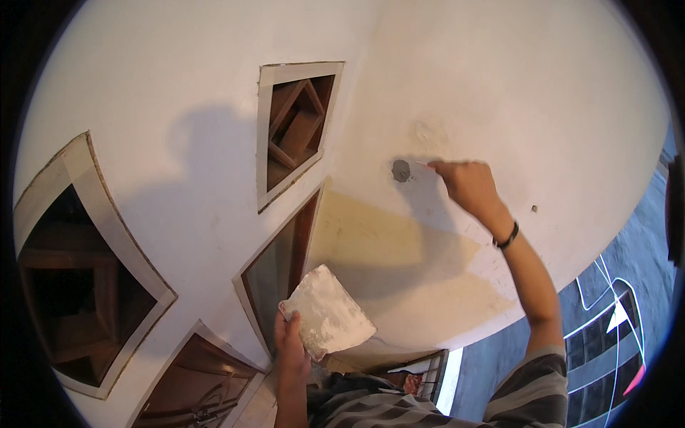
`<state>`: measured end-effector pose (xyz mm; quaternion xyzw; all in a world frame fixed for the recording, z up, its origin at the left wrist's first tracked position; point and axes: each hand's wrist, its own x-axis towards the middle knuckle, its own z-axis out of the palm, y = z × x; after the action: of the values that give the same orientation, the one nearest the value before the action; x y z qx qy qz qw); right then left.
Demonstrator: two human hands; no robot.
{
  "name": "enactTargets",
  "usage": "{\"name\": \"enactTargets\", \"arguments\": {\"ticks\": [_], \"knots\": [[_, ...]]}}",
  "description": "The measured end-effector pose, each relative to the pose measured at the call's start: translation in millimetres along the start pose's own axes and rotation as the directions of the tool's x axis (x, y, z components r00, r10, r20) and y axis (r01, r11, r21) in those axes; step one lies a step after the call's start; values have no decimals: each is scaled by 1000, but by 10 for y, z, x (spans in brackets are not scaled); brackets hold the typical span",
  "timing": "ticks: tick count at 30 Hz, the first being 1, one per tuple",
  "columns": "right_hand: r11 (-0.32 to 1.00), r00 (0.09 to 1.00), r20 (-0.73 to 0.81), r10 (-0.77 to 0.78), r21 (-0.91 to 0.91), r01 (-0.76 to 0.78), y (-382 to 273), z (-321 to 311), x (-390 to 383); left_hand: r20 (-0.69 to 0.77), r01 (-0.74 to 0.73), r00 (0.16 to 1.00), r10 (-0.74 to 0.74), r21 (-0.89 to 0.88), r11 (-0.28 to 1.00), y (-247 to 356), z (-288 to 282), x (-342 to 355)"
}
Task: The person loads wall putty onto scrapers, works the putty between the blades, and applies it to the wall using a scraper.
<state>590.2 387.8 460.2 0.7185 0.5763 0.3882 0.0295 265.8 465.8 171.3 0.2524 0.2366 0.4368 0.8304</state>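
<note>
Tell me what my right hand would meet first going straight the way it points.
Your right hand points leftward at the round grey patch on the pale wall, so probably that first, though depth is hard to judge.

The board (332,314) is whitish, the patch (401,170) grey, the sleeve (534,385) striped.

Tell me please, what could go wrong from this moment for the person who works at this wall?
The left hand grips the pale, smeared board near one edge, so the board could tip or slip. The right hand is raised close to the dark grey spot on the wall, and a shadow falls beside and below that spot, so details there might be hard to judge.
</note>
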Motion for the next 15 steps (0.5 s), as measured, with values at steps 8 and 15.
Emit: {"name": "enactTargets", "arguments": {"ticks": [8, 15], "knots": [[999, 998, 62, 32, 3, -32, 749, -228, 880, 118, 47, 992, -48, 5, 999, -268, 45, 96], [989, 984, 103, 146, -20, -144, 730, -604, 950, 76, 63, 995, -62, -5, 998, -356, -1, 128]]}}
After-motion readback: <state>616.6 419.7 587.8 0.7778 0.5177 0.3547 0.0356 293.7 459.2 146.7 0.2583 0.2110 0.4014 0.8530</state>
